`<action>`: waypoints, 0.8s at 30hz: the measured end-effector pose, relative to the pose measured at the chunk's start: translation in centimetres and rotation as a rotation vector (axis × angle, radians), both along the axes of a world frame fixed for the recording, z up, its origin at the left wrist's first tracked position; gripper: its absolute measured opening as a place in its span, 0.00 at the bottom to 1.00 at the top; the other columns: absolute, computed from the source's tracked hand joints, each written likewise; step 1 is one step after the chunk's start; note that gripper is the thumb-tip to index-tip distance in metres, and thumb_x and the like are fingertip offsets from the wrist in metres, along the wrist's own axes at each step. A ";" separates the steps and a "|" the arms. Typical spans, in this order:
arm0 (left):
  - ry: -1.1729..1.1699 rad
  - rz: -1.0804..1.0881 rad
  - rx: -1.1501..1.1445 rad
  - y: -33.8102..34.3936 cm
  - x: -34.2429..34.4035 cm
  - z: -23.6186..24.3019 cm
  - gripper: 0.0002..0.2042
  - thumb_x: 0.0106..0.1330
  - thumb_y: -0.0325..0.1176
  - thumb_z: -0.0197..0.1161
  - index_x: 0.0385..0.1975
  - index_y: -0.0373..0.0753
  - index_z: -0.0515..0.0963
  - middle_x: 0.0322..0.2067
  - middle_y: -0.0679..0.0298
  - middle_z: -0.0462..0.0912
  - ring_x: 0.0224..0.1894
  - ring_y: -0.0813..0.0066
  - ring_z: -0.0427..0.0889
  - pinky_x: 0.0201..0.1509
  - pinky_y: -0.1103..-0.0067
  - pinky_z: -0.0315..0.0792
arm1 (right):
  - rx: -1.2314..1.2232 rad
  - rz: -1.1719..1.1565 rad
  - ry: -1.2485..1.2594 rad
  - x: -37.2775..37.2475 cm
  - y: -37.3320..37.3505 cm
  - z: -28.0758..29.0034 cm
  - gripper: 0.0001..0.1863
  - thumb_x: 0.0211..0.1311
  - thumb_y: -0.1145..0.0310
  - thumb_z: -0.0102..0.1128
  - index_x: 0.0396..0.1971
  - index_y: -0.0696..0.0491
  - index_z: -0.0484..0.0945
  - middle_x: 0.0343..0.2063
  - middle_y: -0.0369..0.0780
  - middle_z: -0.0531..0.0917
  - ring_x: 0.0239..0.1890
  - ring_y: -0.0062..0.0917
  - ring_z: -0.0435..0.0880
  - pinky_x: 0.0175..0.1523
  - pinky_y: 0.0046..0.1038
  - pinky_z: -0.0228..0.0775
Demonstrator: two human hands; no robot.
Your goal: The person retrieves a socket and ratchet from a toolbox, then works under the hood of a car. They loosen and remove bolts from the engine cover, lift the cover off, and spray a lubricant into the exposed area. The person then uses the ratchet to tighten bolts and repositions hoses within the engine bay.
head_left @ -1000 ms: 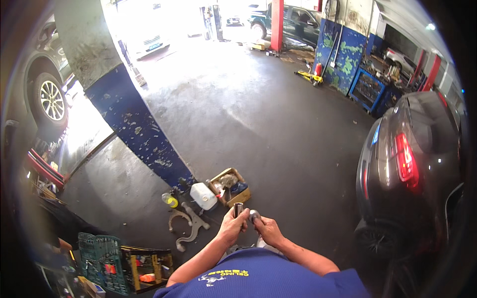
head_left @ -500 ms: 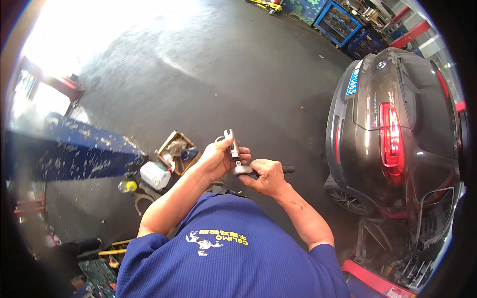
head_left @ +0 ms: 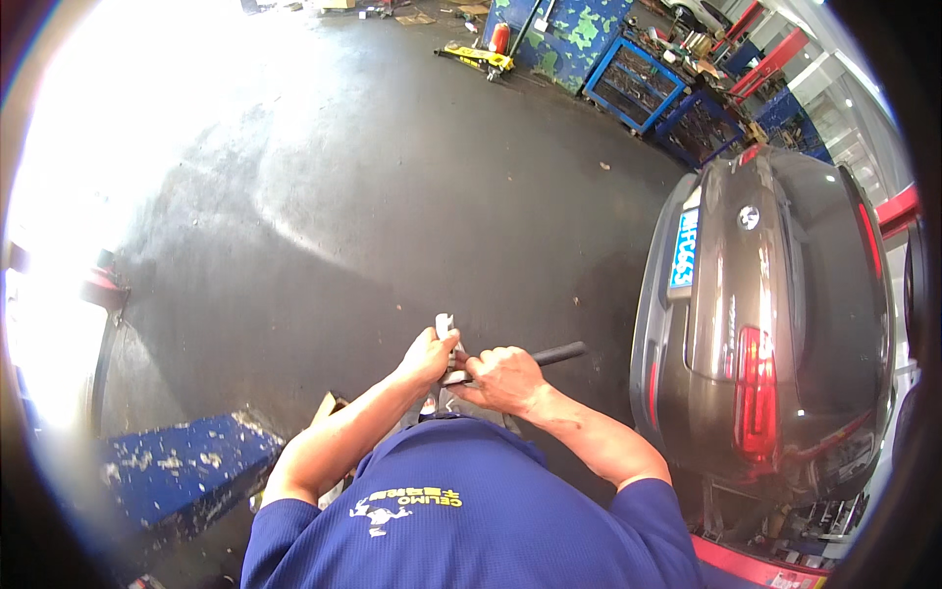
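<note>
In front of my waist, my left hand [head_left: 427, 355] is closed around a silver metal piece with a notched end [head_left: 444, 322], which sticks up past the thumb. Right beside it, my right hand [head_left: 505, 380] grips a ratchet wrench near its head. The ratchet's dark handle [head_left: 561, 353] points out to the right, tilted slightly away from me. Both hands meet where the silver piece joins the ratchet head, and my fingers partly hide that joint.
A brown car [head_left: 721, 324] stands close on the right, above a red lift part [head_left: 751, 564]. At left is a chipped blue metal beam [head_left: 186, 461]. Far ahead are a yellow floor jack [head_left: 478, 61] and a blue tool cart [head_left: 636, 88]. Dark floor [head_left: 422, 196] spreads between them.
The view has tilted up, showing more floor ahead. My hands have drawn closer together. The ratchet handle now angles farther away from me, and the white jug at left is mostly out of sight.
</note>
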State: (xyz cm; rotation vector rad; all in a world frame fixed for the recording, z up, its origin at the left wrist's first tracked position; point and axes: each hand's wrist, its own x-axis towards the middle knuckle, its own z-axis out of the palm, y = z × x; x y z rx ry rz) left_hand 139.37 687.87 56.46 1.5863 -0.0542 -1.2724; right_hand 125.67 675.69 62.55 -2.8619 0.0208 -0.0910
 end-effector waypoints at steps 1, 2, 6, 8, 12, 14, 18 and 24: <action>0.020 0.009 0.033 -1.4 2.4 -1.4 0.15 0.80 0.40 0.57 0.50 0.32 0.75 0.41 0.55 0.86 0.40 0.68 0.88 0.43 0.70 0.82 | -0.001 0.003 0.056 2.9 -1.6 -1.1 0.26 0.65 0.38 0.65 0.34 0.49 0.88 0.20 0.42 0.86 0.24 0.36 0.88 0.33 0.38 0.82; 0.015 0.012 0.085 -2.6 5.2 -2.7 0.14 0.80 0.39 0.57 0.49 0.32 0.78 0.41 0.57 0.86 0.42 0.68 0.87 0.46 0.70 0.81 | 0.007 0.003 0.116 5.9 -3.4 -2.2 0.26 0.67 0.38 0.63 0.35 0.49 0.88 0.20 0.42 0.86 0.24 0.36 0.89 0.34 0.38 0.82; 0.258 0.236 -0.124 -7.7 16.4 -6.0 0.13 0.80 0.37 0.56 0.49 0.31 0.78 0.41 0.56 0.86 0.42 0.67 0.87 0.47 0.68 0.83 | 0.141 0.028 0.087 17.3 -10.4 -5.8 0.28 0.66 0.36 0.62 0.45 0.47 0.88 0.26 0.44 0.88 0.29 0.39 0.89 0.38 0.40 0.83; 0.086 0.133 -0.038 -10.3 22.2 -5.6 0.13 0.80 0.38 0.56 0.47 0.33 0.78 0.40 0.57 0.86 0.42 0.68 0.87 0.47 0.68 0.82 | 0.268 0.070 0.243 23.3 -14.0 -6.4 0.28 0.66 0.39 0.65 0.51 0.49 0.86 0.33 0.47 0.89 0.37 0.43 0.90 0.45 0.43 0.83; -0.099 0.093 0.131 -15.0 33.8 -2.4 0.13 0.79 0.39 0.58 0.45 0.34 0.77 0.35 0.60 0.85 0.36 0.71 0.85 0.37 0.72 0.78 | 0.450 0.217 0.342 36.1 -20.4 -5.8 0.26 0.69 0.48 0.66 0.57 0.50 0.82 0.42 0.49 0.90 0.45 0.46 0.90 0.55 0.44 0.81; -0.001 0.234 0.049 -16.9 38.8 -1.8 0.12 0.78 0.38 0.59 0.44 0.34 0.79 0.35 0.58 0.86 0.32 0.71 0.86 0.35 0.73 0.80 | 0.368 0.302 0.215 41.6 -22.8 -5.6 0.23 0.69 0.51 0.67 0.51 0.54 0.82 0.37 0.47 0.88 0.40 0.44 0.90 0.49 0.44 0.82; 0.193 0.395 0.049 -23.4 50.2 -5.2 0.13 0.78 0.36 0.59 0.46 0.29 0.80 0.37 0.55 0.86 0.37 0.65 0.89 0.43 0.67 0.86 | 0.147 0.439 -0.062 53.2 -29.5 -7.0 0.17 0.69 0.55 0.66 0.36 0.56 0.78 0.27 0.43 0.82 0.30 0.38 0.88 0.37 0.38 0.82; 0.336 0.319 0.075 -36.1 69.9 -12.8 0.15 0.72 0.38 0.65 0.46 0.31 0.80 0.38 0.56 0.85 0.33 0.63 0.88 0.32 0.61 0.85 | 0.093 0.426 0.057 71.8 -41.5 -9.0 0.16 0.74 0.57 0.60 0.35 0.57 0.78 0.27 0.45 0.83 0.30 0.40 0.88 0.35 0.40 0.82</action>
